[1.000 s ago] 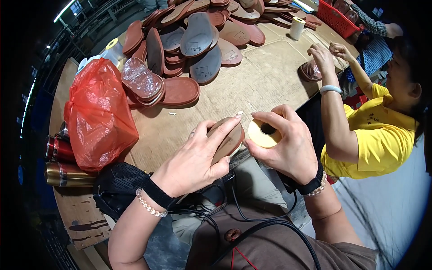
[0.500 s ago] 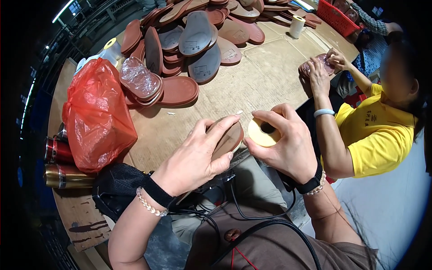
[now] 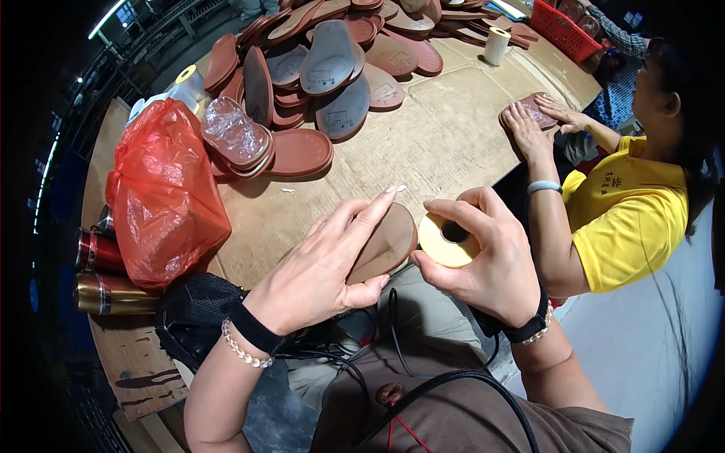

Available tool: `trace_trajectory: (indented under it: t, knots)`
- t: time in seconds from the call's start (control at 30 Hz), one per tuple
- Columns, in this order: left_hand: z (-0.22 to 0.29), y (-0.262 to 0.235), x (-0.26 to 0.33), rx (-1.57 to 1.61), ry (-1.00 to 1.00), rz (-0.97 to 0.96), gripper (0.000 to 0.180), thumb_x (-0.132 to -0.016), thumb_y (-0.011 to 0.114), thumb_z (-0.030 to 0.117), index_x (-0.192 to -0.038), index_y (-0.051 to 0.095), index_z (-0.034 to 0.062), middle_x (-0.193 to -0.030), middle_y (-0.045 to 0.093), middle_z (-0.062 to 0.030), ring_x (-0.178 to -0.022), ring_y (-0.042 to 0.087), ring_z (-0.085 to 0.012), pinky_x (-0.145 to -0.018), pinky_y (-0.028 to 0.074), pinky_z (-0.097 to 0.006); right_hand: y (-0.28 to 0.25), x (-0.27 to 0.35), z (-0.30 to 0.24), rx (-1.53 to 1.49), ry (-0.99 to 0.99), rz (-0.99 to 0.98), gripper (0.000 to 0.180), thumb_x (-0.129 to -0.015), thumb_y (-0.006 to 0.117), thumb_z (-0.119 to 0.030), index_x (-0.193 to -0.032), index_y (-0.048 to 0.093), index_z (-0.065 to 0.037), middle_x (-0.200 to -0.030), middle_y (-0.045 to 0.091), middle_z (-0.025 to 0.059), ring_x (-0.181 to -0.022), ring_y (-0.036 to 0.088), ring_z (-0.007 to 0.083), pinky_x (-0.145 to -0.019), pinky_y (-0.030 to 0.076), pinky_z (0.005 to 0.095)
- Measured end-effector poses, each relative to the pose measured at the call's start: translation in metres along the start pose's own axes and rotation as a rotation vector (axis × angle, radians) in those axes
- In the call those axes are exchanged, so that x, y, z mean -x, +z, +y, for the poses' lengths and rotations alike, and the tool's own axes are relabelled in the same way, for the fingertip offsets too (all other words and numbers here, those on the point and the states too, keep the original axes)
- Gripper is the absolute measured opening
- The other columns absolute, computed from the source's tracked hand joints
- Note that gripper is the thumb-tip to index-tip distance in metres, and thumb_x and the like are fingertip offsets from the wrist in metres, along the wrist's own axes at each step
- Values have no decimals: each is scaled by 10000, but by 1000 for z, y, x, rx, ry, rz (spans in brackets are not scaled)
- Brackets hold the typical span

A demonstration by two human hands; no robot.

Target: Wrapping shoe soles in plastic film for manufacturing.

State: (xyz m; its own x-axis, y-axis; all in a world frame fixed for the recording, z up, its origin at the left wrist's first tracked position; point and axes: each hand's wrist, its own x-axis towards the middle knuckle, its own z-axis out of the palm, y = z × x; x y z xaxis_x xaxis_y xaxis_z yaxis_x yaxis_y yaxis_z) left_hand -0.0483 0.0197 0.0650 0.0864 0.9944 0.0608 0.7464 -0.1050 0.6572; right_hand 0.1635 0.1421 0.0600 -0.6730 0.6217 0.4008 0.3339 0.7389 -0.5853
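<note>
My left hand [image 3: 306, 260] holds a brown shoe sole [image 3: 387, 240] by its edges, thumb below and fingers along the upper side. Its flat brown face is turned up, tilted over the near edge of the table. Close beside it, my right hand [image 3: 495, 260] is wrapped round a pale yellow roll [image 3: 438, 248] with a dark hole in its end. The roll nearly meets the sole's right rim; whether film runs between them I cannot tell. Left of these lie flat reddish soles [image 3: 300, 153] and a bundle wrapped in clear plastic film [image 3: 230, 130].
A large heap of soles [image 3: 327, 60] covers the far table. A red plastic bag [image 3: 166, 196], metal flasks [image 3: 113, 294] and a black bag [image 3: 198, 313] sit at left. A white roll [image 3: 496, 47] stands far right, near a red basket [image 3: 565, 32]. A co-worker in yellow [image 3: 630, 219] presses a film-wrapped sole [image 3: 535, 113].
The sole in my left hand has turned to show more of its brown face. My right hand and roll have shifted slightly down. The co-worker's hands now lie flatter on their sole.
</note>
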Motion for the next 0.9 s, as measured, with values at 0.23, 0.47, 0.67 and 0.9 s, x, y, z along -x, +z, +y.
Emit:
trace_trajectory:
  t: [0.23,0.47,0.67,0.9]
  knots:
    - [6,0,8,-52,18,-21,893,-853,730,277,-1584,297,3,-1473,442,-252,-1358,474,-442,-1175,388,-481,-7,7,-12,-13,-6,-33,504,-708,890,-272,-1147,744,-70,-991,613,144,-885,668,294,-781,564,378]
    - [10,11,5,-87,-1,59,769,-917,660,409,-1507,389,-3,-1423,470,-264,-1327,495,-445,-1140,403,-480,-4,7,-4,19,-62,-8,576,-670,896,-258,-1189,731,-69,-1006,614,139,-893,669,300,-803,566,373]
    - [15,12,6,-133,-11,2,758,-899,662,409,-1500,408,23,-1395,494,-241,-1285,518,-449,-1114,424,-496,-17,2,6,-199,-33,-252,674,-708,877,-208,-1321,640,-57,-1115,597,213,-1025,645,371,-913,555,408]
    - [18,5,7,-54,-15,-31,740,-864,733,302,-1480,422,36,-1345,531,-220,-1225,570,-430,-1082,464,-489,-21,1,24,-337,-105,-254,652,-673,912,-189,-1262,670,-47,-1133,607,171,-1061,637,314,-953,537,387]
